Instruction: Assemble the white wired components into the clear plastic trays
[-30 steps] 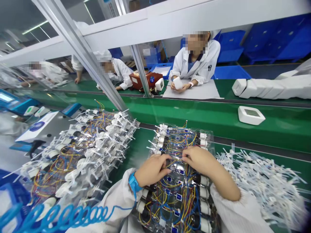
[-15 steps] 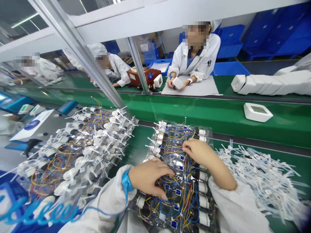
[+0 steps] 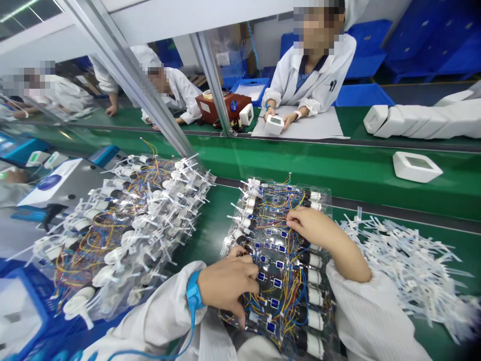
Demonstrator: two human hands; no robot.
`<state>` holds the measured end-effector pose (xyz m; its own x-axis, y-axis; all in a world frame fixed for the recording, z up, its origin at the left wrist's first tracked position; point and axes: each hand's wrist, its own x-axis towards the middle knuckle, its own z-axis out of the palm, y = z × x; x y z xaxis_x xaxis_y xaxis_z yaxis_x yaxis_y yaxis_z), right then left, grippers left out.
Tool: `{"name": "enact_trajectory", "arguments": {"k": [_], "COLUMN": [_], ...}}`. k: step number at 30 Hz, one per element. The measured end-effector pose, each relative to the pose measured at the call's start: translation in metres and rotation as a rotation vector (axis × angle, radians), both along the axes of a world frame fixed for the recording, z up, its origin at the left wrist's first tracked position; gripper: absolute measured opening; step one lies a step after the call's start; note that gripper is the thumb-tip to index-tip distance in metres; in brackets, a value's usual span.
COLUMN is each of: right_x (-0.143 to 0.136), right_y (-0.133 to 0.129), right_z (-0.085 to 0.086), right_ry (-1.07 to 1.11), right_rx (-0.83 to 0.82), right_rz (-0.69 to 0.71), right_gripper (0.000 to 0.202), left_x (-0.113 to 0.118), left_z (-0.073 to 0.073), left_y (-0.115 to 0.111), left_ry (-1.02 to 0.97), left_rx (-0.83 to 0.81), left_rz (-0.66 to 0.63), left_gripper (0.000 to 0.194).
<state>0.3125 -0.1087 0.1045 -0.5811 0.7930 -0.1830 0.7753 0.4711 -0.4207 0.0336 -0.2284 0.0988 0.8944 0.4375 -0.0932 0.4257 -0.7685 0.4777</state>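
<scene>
A clear plastic tray [image 3: 326, 194] lies in front of me. It holds white-and-black cylindrical parts [image 3: 314, 297] along both sides and small blue boards [image 3: 277, 283] down the middle, with red, yellow and blue wires [image 3: 288, 318] among them. My left hand [image 3: 228, 281], with a blue wrist strap [image 3: 194, 291], reaches over the tray's left row, fingers apart and bent; its fingertips are by a black-and-white part. Toward the tray's far end, my right hand [image 3: 306, 224] has thumb and forefinger pinched on the coloured wires. The fingertips partly hide the pinched bit.
To the left stand stacked trays [image 3: 131, 230] of similar parts with white strips attached. A pile of loose white strips [image 3: 409, 265] lies at right. Beyond, a white device [image 3: 417, 166] sits on the green belt [image 3: 300, 165]. Co-workers sit opposite; one person's hands hold a white device [image 3: 274, 124].
My left hand has shifted left off the middle boards toward the left row. The right hand stays pinched at the wires. Across the belt, a person has turned the white device, showing its screen.
</scene>
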Motion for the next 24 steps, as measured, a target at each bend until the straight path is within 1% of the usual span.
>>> {"name": "enact_trajectory", "arguments": {"k": [2, 4, 6, 8, 11, 12, 14, 16, 18, 20, 21, 23, 24], "right_x": [0.001, 0.001, 0.002, 0.003, 0.004, 0.004, 0.004, 0.003, 0.003, 0.005, 0.006, 0.011, 0.013], "right_y": [0.0, 0.0, 0.0, 0.001, 0.001, 0.001, 0.001, 0.0, -0.001, 0.0, 0.001, 0.006, 0.008], "right_z": [0.0, 0.0, 0.0, -0.001, -0.002, -0.003, -0.003, -0.002, -0.001, -0.002, -0.004, -0.014, -0.021], "right_ry": [0.003, 0.009, 0.018, 0.03, 0.049, 0.055, 0.07, 0.093, 0.128, 0.17, 0.192, 0.237, 0.262], "right_rx": [-0.003, -0.005, -0.008, -0.012, -0.017, -0.018, -0.023, -0.025, -0.027, -0.032, -0.037, -0.044, -0.048], "right_rz": [0.006, 0.008, 0.015, 0.026, 0.034, 0.033, 0.031, 0.029, 0.03, 0.032, 0.035, 0.036, 0.042], "right_gripper": [0.019, 0.019, 0.019, 0.02, 0.02, 0.02, 0.02, 0.022, 0.024, 0.026, 0.027, 0.028, 0.029], "left_x": [-0.002, -0.004, -0.009, -0.015, -0.018, -0.018, -0.017, -0.017, -0.022, -0.032, -0.038, -0.05, -0.056], "left_z": [0.001, 0.002, 0.002, 0.001, -0.005, -0.008, -0.012, -0.009, 0.004, 0.022, 0.032, 0.047, 0.052], "left_y": [-0.006, -0.011, -0.014, -0.015, -0.017, -0.019, -0.02, -0.02, -0.017, -0.013, -0.011, -0.007, -0.005], "left_ry": [-0.002, -0.021, -0.082, -0.216, -0.541, -0.685, -1.014, -1.303, -1.469, -1.537, -1.556, -1.552, -1.522], "left_rx": [0.02, 0.016, -0.02, -0.131, -0.429, -0.531, -0.696, -0.817, -0.877, -0.84, -0.775, -0.585, -0.477], "left_rz": [0.02, 0.046, 0.086, 0.143, 0.26, 0.322, 0.461, 0.561, 0.611, 0.668, 0.705, 0.823, 0.902], "left_gripper": [0.036, 0.028, 0.025, 0.027, 0.038, 0.038, 0.032, 0.025, 0.023, 0.024, 0.025, 0.026, 0.027]}}
